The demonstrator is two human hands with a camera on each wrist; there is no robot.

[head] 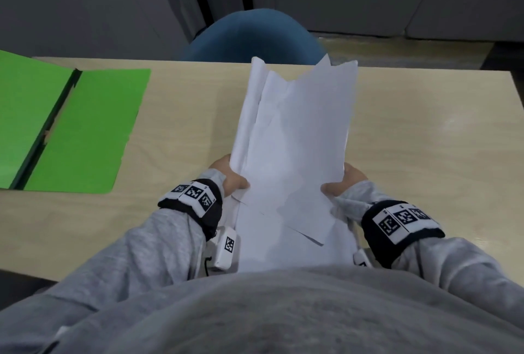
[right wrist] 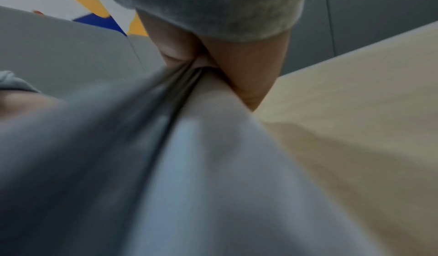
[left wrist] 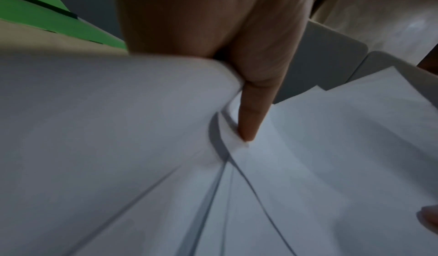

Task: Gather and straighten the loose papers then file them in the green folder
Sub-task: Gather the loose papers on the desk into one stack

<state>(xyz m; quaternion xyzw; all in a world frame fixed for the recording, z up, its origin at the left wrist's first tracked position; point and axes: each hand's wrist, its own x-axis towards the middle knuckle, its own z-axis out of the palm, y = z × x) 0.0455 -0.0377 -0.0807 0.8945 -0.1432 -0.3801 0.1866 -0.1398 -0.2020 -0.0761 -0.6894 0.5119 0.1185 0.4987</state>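
Both hands (head: 232, 179) (head: 344, 183) clenched, thumbs uppermost

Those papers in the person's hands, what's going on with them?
A person in a grey sweatshirt holds a bunch of white papers above the table, left hand and right hand gripping opposite sides. The sheets are uneven, their corners fanned out. The green folder lies open to the left, with no papers in it.

Both hands hold an uneven sheaf of white papers (head: 295, 138) above the tabletop (head: 425, 132); the left hand (head: 231, 176) has its grip on the left edge, the right hand (head: 343, 183) on the right edge; the sheet corners stick out unaligned; the green folder (head: 85, 127) lies open at far left; a blue chair (head: 252, 36) stands beyond the far edge.
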